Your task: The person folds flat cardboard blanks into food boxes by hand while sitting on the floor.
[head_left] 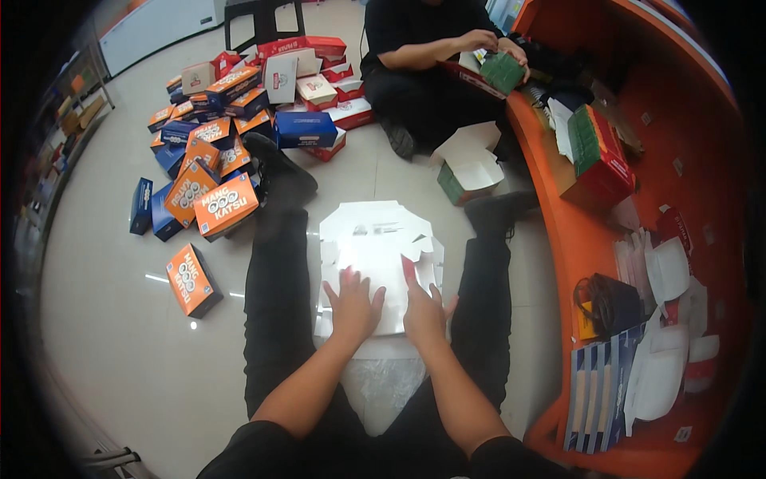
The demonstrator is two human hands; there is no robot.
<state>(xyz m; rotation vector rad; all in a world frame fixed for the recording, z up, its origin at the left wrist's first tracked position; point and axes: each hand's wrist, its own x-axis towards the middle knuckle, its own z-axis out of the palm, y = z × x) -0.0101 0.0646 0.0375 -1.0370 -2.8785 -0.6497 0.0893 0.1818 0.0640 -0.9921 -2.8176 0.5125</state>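
One white carton blank [371,247] lies between two legs [277,311]. On it, the left hand [353,310], fingers spread; at its right, the right hand [425,314], fingers apart, grip unclear. Beyond it, one open box [476,173].

Beyond the flat white carton blank [373,251], bare floor [357,182] leaves a way forward; the left leg [275,319] and right leg [486,311] hem its sides, and an open white-and-green box [472,173] obstructs its far right.

Bold white lettering across orange-topped boxes [226,206]; small dark print on the white cardboard sheet [377,259]
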